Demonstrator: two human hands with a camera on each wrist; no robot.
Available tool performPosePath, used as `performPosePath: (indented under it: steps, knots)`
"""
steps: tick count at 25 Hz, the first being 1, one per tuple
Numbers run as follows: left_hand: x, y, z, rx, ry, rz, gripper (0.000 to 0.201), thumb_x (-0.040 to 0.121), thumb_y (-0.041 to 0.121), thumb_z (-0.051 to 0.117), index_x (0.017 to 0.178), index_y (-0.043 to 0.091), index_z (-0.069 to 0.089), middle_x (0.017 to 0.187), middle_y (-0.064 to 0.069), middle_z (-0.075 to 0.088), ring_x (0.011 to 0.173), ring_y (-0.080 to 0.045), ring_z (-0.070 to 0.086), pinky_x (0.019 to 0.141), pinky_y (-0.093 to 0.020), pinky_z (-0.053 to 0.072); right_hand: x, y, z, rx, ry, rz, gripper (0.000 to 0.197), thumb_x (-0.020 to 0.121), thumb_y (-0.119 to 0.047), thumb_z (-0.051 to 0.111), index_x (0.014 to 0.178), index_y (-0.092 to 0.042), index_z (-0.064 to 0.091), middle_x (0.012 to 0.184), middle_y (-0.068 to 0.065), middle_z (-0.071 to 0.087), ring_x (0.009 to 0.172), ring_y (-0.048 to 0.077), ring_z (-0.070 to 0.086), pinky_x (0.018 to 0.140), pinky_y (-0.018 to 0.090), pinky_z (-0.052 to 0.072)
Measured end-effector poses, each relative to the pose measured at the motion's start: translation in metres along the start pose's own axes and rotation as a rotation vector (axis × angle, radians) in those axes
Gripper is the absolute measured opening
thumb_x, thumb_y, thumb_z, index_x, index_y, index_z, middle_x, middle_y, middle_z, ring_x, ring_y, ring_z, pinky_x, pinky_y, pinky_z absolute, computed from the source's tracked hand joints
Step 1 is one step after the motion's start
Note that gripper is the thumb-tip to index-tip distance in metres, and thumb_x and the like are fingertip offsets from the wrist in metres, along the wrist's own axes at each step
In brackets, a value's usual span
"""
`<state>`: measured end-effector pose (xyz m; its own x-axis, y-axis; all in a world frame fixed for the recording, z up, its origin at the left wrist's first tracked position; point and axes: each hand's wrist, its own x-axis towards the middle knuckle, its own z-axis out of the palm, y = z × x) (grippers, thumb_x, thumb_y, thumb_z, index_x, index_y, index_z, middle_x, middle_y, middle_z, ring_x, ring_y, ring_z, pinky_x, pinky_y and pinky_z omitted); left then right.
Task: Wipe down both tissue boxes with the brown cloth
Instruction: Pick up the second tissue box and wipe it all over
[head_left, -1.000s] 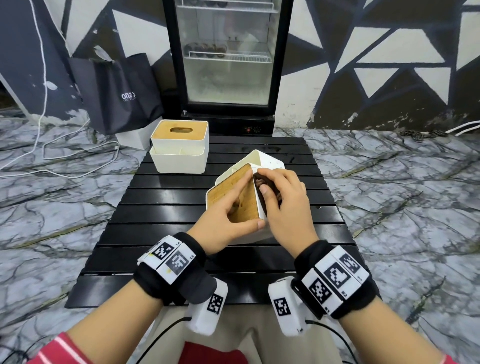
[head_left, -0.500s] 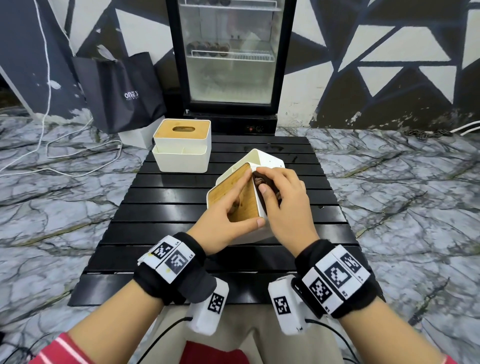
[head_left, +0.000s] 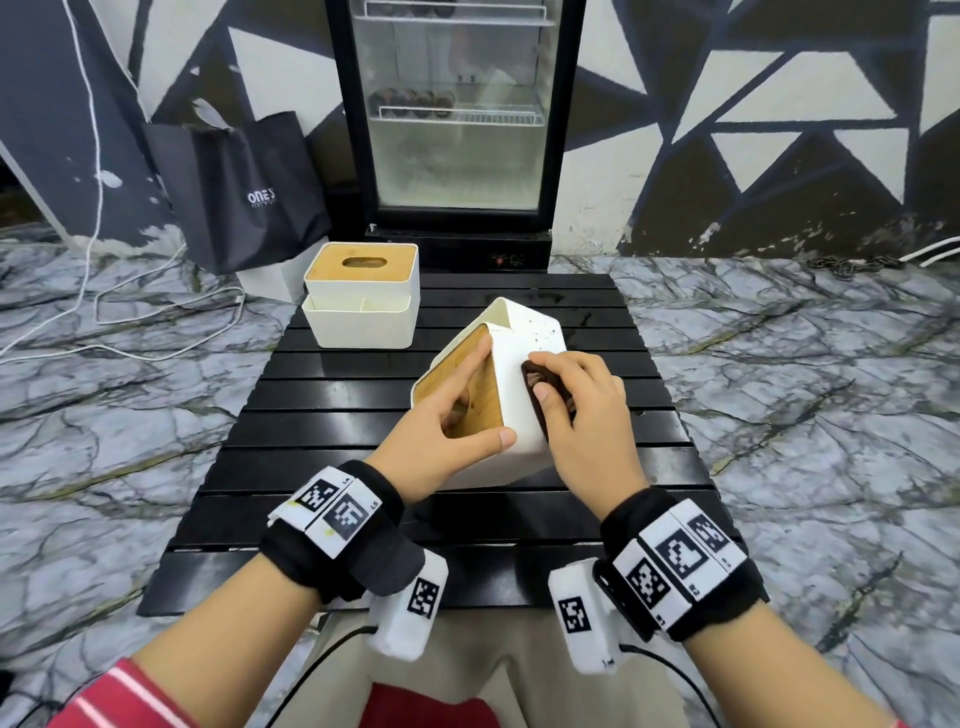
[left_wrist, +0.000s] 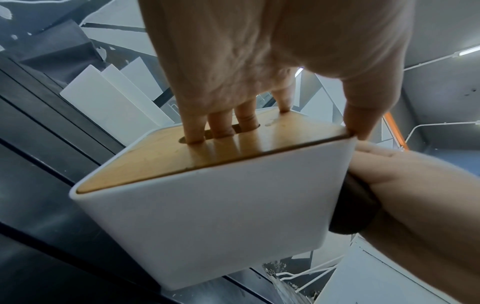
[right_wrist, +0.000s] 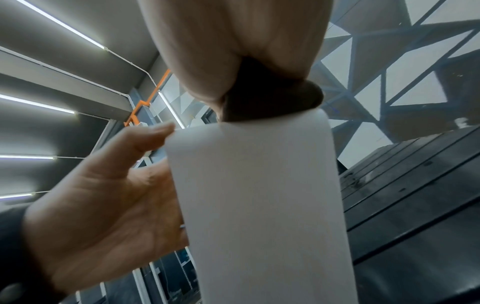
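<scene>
The white plastic tissue box with a wooden lid (head_left: 506, 395) is tipped up on the black slatted table (head_left: 363, 410). The left hand (head_left: 441, 441) hooks three fingers into the lid slot, thumb on the corner. The right hand (head_left: 582, 410) curls around the soft, bunched brown cloth (head_left: 540, 382) and presses it on the smooth white side. Best to hold the box firm and rub in long strokes. The other white box with a wooden lid (head_left: 361, 296) stands upright further back

Tilted tissue box (head_left: 511, 415) mid-table (head_left: 322, 415); second tissue box (head_left: 361, 296) behind-left, upright; fridge (head_left: 457, 124) behind table.
</scene>
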<state>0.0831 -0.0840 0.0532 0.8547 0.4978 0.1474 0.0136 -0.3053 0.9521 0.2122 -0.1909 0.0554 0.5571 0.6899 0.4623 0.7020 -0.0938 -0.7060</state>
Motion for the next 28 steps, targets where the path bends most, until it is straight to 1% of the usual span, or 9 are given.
performPosePath:
  steps: [3, 8, 10, 13, 17, 20, 22, 25, 28]
  knots:
    - [0.0, -0.001, -0.003, -0.006, 0.005, -0.01, 0.084, 0.066, 0.041, 0.069, 0.131, 0.064, 0.021, 0.139, 0.002, 0.045, 0.113, -0.009, 0.053, 0.099, -0.021, 0.044, -0.012, -0.005, 0.004, 0.023, -0.025, -0.068, 0.03, 0.09, -0.019, 0.047, 0.118, -0.022, 0.057, 0.113, -0.008, 0.05, 0.1, 0.016, 0.038, 0.084, 0.013, 0.028]
    - [-0.003, -0.001, -0.005, -0.018, 0.02, -0.009, 0.083, 0.063, 0.042, 0.069, 0.13, 0.062, 0.023, 0.128, -0.004, 0.049, 0.104, -0.013, 0.054, 0.094, -0.018, 0.045, -0.013, 0.014, -0.009, -0.004, -0.006, -0.027, 0.029, 0.09, -0.02, 0.047, 0.117, -0.022, 0.059, 0.109, -0.011, 0.048, 0.099, 0.017, 0.04, 0.086, -0.001, 0.022]
    - [-0.002, 0.0, -0.003, -0.011, 0.006, -0.012, 0.083, 0.063, 0.044, 0.068, 0.129, 0.065, 0.022, 0.122, -0.001, 0.051, 0.099, -0.013, 0.054, 0.094, -0.019, 0.045, -0.004, 0.013, -0.007, -0.016, -0.012, 0.018, 0.028, 0.091, -0.015, 0.049, 0.117, -0.022, 0.058, 0.109, -0.009, 0.048, 0.099, 0.019, 0.039, 0.082, 0.001, 0.023]
    - [0.0, -0.001, -0.003, 0.007, 0.005, -0.011, 0.082, 0.064, 0.045, 0.069, 0.127, 0.07, 0.022, 0.136, 0.003, 0.047, 0.112, -0.019, 0.054, 0.102, -0.03, 0.044, -0.004, -0.002, 0.002, -0.003, 0.0, -0.032, 0.031, 0.089, -0.019, 0.046, 0.117, -0.022, 0.058, 0.11, -0.007, 0.049, 0.098, 0.019, 0.038, 0.084, 0.015, 0.026]
    - [-0.001, -0.002, -0.004, 0.001, 0.018, -0.013, 0.08, 0.063, 0.044, 0.069, 0.123, 0.073, 0.025, 0.131, 0.004, 0.049, 0.101, -0.012, 0.054, 0.092, -0.023, 0.046, -0.018, -0.001, 0.0, 0.021, -0.019, -0.1, 0.032, 0.088, -0.022, 0.045, 0.117, -0.023, 0.058, 0.11, -0.014, 0.046, 0.1, 0.014, 0.038, 0.089, 0.006, 0.026]
    - [-0.002, -0.001, -0.002, 0.045, 0.02, -0.012, 0.082, 0.062, 0.047, 0.068, 0.126, 0.071, 0.024, 0.12, 0.009, 0.051, 0.099, -0.007, 0.052, 0.092, -0.02, 0.043, -0.006, 0.002, -0.003, -0.008, 0.003, -0.058, 0.03, 0.089, -0.02, 0.046, 0.117, -0.022, 0.058, 0.11, -0.01, 0.048, 0.099, 0.019, 0.04, 0.081, 0.006, 0.024]
    - [-0.001, 0.0, 0.001, 0.088, 0.007, -0.005, 0.083, 0.061, 0.049, 0.067, 0.128, 0.07, 0.023, 0.129, 0.013, 0.047, 0.104, -0.004, 0.05, 0.096, -0.019, 0.042, 0.003, -0.005, 0.0, -0.021, 0.013, -0.022, 0.029, 0.091, -0.015, 0.047, 0.118, -0.02, 0.057, 0.111, -0.006, 0.05, 0.097, 0.02, 0.038, 0.078, 0.011, 0.022]
    - [-0.002, 0.0, -0.001, 0.096, 0.009, -0.002, 0.083, 0.062, 0.048, 0.067, 0.128, 0.071, 0.021, 0.137, 0.013, 0.043, 0.111, -0.006, 0.05, 0.097, -0.021, 0.042, 0.0, -0.015, 0.005, -0.017, 0.005, -0.081, 0.031, 0.091, -0.016, 0.045, 0.12, -0.021, 0.055, 0.109, -0.013, 0.043, 0.096, 0.017, 0.036, 0.078, 0.01, 0.023]
    - [-0.004, 0.0, -0.002, 0.093, 0.005, 0.015, 0.085, 0.063, 0.046, 0.067, 0.133, 0.064, 0.023, 0.14, 0.015, 0.041, 0.106, 0.004, 0.048, 0.093, -0.012, 0.039, -0.007, -0.007, 0.001, -0.007, -0.002, -0.121, 0.033, 0.089, -0.02, 0.045, 0.119, -0.022, 0.056, 0.11, -0.012, 0.046, 0.098, 0.017, 0.039, 0.081, 0.009, 0.026]
